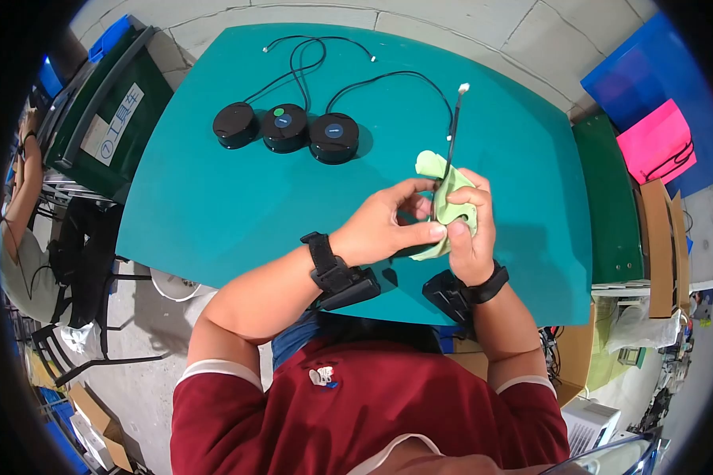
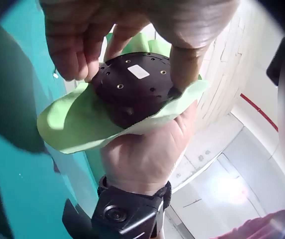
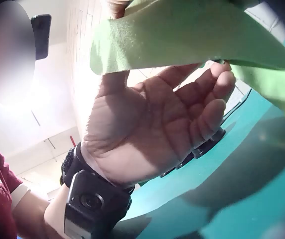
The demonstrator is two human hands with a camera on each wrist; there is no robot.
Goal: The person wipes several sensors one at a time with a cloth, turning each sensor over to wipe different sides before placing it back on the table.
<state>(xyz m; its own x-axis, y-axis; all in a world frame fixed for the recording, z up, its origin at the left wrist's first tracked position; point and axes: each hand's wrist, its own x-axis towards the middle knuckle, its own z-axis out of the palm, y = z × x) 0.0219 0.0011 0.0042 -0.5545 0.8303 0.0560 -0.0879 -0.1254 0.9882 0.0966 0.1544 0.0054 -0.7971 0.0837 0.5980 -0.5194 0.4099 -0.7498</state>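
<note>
In the head view, my left hand (image 1: 372, 228) and right hand (image 1: 474, 233) meet over the table's near right part. Between finger and thumb, the left hand grips a round black device (image 2: 132, 82) by its edge. Its flat face, with a small white label and several screw holes, shows in the left wrist view. A light green cloth (image 1: 456, 207) wraps the device's other side, pinched by my right hand against it. From the device a black cable (image 1: 451, 146) with a white connector sticks up. In the right wrist view the cloth (image 3: 172, 42) hides the device.
Three similar black round devices, left (image 1: 235, 125), middle (image 1: 284, 128) and right (image 1: 334, 139), stand in a row on the green table (image 1: 253, 206), cables trailing behind. Left of it is a dark green bin (image 1: 111, 111); a pink bag (image 1: 657, 142) hangs at right. Another person sits far left.
</note>
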